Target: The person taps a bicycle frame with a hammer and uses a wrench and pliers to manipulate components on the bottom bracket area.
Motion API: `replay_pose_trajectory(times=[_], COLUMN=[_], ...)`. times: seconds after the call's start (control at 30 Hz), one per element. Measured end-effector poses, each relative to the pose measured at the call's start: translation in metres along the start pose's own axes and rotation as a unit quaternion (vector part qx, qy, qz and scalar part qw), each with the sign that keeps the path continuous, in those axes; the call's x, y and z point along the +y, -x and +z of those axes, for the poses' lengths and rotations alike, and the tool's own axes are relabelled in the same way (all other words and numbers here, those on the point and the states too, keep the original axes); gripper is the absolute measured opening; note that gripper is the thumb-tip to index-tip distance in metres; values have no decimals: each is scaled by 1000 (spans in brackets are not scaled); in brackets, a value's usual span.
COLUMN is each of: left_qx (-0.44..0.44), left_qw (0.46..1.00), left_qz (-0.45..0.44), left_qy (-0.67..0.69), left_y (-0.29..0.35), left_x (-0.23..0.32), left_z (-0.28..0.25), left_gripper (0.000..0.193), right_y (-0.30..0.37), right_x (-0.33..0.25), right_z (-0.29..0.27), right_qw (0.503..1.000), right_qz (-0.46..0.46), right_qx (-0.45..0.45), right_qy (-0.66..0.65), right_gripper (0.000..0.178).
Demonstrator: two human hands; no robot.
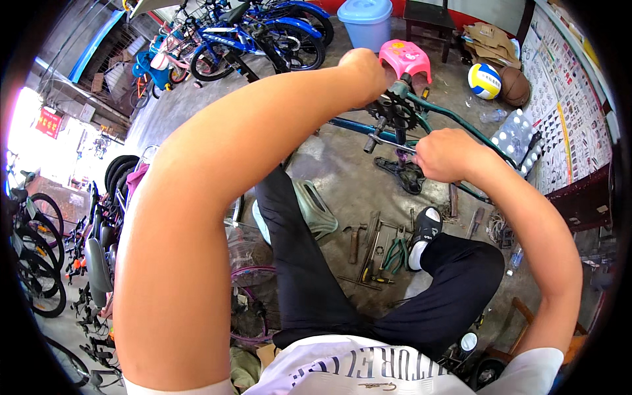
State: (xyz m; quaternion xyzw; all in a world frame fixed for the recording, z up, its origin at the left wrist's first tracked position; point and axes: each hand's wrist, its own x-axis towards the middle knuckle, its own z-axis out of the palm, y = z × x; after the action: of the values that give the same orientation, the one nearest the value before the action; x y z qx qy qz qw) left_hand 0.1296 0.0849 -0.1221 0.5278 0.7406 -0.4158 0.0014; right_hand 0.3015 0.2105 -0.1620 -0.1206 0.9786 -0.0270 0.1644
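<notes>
A teal bicycle frame [454,117] stands before me, with a dark toothed chainring [409,118] and crank at its middle. My right hand [444,155] is closed around a silver wrench [395,146], whose far end meets a short metal cylinder [370,143] at the crank. Up beside the chainring, my left hand [365,74] is closed in a fist; its fingers face away, so what it grips is hidden. A dark metal stand foot [401,172] shows under the frame.
On the floor between my feet lie a hammer [354,242], green-handled pliers [396,251] and several other tools. A pale green plastic stool [317,209] stands by my left leg. Beyond are a pink stool [405,58], a blue bin [365,26], balls [484,81] and parked bicycles [263,39].
</notes>
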Motion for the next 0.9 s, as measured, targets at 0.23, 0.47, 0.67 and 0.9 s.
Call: replay_pose_trajectory(times=[0.23, 0.47, 0.67, 0.9], left_qx=[63, 103, 123, 175], left_qw=[995, 987, 981, 946], left_qz=[5, -14, -15, -28], left_qy=[75, 120, 146, 272], left_y=[5, 7, -8, -27], left_x=[-17, -24, -25, -19], left_z=[30, 59, 88, 152], left_gripper=[20, 22, 27, 26], right_y=[10, 12, 11, -5], right_x=[5, 10, 18, 29], right_z=[14, 47, 71, 126], right_qw=[991, 986, 980, 960], right_qz=[91, 76, 68, 21], right_qx=[13, 68, 102, 169], right_qy=[-92, -132, -159, -221], right_gripper=[41, 45, 46, 47])
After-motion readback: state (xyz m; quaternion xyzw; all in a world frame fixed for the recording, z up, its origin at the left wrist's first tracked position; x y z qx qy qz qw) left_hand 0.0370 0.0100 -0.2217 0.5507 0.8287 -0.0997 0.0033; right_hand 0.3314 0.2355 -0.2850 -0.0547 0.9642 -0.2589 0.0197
